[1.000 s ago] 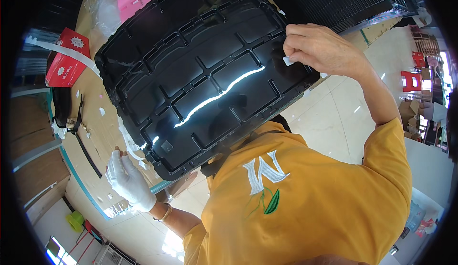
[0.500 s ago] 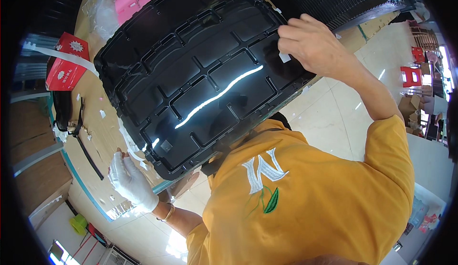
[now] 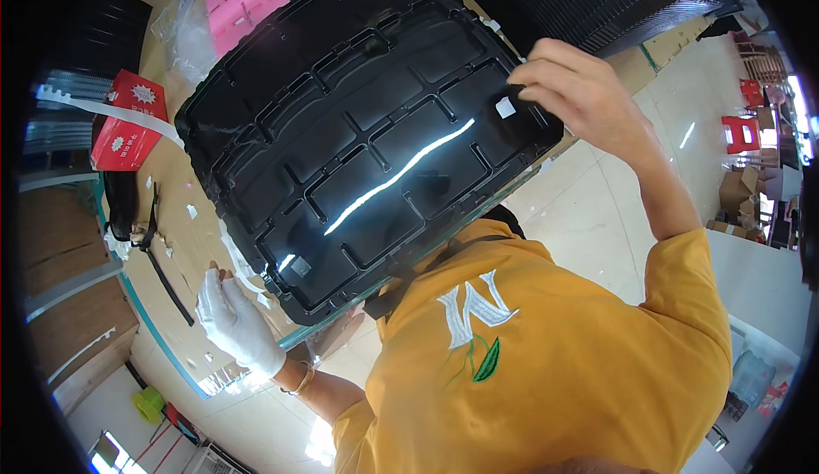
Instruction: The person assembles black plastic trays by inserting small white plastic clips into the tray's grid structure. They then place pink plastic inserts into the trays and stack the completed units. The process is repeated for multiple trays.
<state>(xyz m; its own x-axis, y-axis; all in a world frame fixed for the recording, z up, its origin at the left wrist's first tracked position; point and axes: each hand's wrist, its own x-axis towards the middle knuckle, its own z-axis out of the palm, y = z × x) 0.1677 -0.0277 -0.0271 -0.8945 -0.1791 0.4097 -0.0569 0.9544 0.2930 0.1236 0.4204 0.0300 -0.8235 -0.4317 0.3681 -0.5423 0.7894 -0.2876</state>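
Note:
A large black plastic tray (image 3: 375, 145) with moulded ridges lies tilted across the worktable in front of me, a bright reflection running over it. A small white square label (image 3: 505, 107) sits near its right end, and a small greyish square (image 3: 299, 266) near its lower left corner. My bare right hand (image 3: 589, 98) is at the tray's right edge just above the white label, fingers bent and drawn together; anything between the fingertips is hidden. My left hand (image 3: 235, 320), in a white glove with bare fingertips, rests beside the tray's lower left corner, fingers stretched out, near a white strip (image 3: 239, 256).
Pink trays (image 3: 256, 0) and clear plastic film lie behind the tray. A stack of black trays (image 3: 597, 5) stands at the far right. On the left are a red box (image 3: 132, 124), a long white strip (image 3: 111, 109) and a black strap (image 3: 169, 282). Paper scraps dot the table (image 3: 183, 235).
My right hand has drawn back slightly from the tray's right end, leaving the white label fully visible on the tray. My left hand has hardly moved. The whole view has shifted a little.

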